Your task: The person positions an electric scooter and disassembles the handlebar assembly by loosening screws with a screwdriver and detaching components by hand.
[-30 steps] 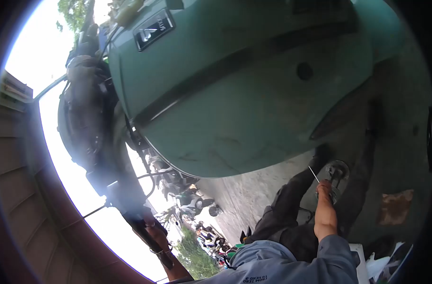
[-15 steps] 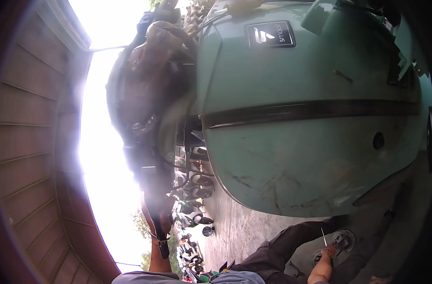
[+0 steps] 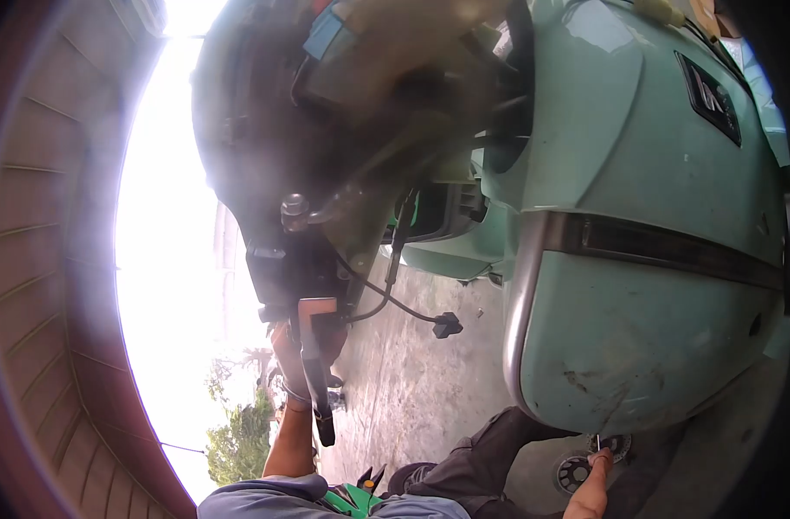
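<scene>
The camera view is turned on its side, with the roof at the left. My left hand point(image 3: 288, 356), with a band at the wrist, is wrapped round the end of a scooter's handlebar; a dark brake lever point(image 3: 312, 368) hides part of it. Low at the right, my right hand point(image 3: 600, 460) is closed on a screwdriver point(image 3: 598, 441), whose thin shaft points at the lower edge of the scooter's green front panel point(image 3: 646, 346). The tool's handle is hidden in the fist. A loose cable with a black connector point(image 3: 447, 325) hangs below the handlebar.
Disc-shaped metal parts point(image 3: 573, 472) show behind my right hand. My dark trousers point(image 3: 490, 458) are at the bottom. Another green body part point(image 3: 451, 262) lies beyond the cable, above concrete floor point(image 3: 412, 372). The handlebar area at the top is blurred.
The front panel has shifted rightward in view and shows more from its side. The hanging connector now shows clearly. Both hands keep their holds; less of the screwdriver's shaft is visible.
</scene>
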The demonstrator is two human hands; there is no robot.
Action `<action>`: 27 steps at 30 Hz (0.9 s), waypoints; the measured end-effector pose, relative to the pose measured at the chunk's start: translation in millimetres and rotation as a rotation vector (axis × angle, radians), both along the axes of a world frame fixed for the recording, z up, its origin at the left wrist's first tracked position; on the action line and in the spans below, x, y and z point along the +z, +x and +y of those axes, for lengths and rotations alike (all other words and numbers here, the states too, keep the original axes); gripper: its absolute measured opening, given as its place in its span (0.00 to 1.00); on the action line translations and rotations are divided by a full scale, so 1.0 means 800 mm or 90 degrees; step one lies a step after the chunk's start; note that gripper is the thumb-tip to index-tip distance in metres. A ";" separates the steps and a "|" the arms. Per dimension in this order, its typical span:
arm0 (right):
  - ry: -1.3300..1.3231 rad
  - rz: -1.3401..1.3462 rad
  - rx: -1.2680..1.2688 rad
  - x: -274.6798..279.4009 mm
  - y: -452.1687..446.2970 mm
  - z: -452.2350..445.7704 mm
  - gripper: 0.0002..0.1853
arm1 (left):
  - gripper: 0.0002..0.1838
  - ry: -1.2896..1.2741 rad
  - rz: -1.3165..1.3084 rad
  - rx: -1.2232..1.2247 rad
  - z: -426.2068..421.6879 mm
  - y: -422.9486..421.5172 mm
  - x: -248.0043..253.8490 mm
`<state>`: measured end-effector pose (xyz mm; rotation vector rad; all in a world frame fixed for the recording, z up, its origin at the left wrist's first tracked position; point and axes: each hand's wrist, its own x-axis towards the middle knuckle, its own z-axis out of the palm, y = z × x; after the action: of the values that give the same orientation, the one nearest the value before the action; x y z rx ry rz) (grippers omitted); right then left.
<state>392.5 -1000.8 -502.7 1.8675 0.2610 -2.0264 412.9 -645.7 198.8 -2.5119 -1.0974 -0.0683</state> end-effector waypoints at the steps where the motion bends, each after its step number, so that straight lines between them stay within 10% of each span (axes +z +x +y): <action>1: 0.011 -0.001 0.001 0.000 0.019 0.007 0.21 | 0.21 -0.007 -0.012 0.001 0.006 -0.005 -0.003; 15: 0.206 0.192 -0.153 0.007 0.165 0.267 0.14 | 0.18 -0.009 -0.222 -0.017 0.023 -0.035 -0.096; 18: 0.270 0.206 -0.177 0.150 0.186 0.320 0.17 | 0.18 0.002 -0.257 -0.052 0.023 -0.032 -0.104; 21: 0.562 0.161 0.184 -0.017 0.119 0.345 0.30 | 0.18 0.019 -0.298 -0.113 0.016 -0.033 -0.108; 27: 0.588 0.136 0.115 0.018 0.124 0.338 0.21 | 0.20 -0.045 -0.393 -0.228 0.013 -0.023 -0.110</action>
<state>492.1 -730.8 -488.5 1.9431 1.5804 -2.1424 394.4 -635.2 111.2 -2.7992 -0.8348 -0.9696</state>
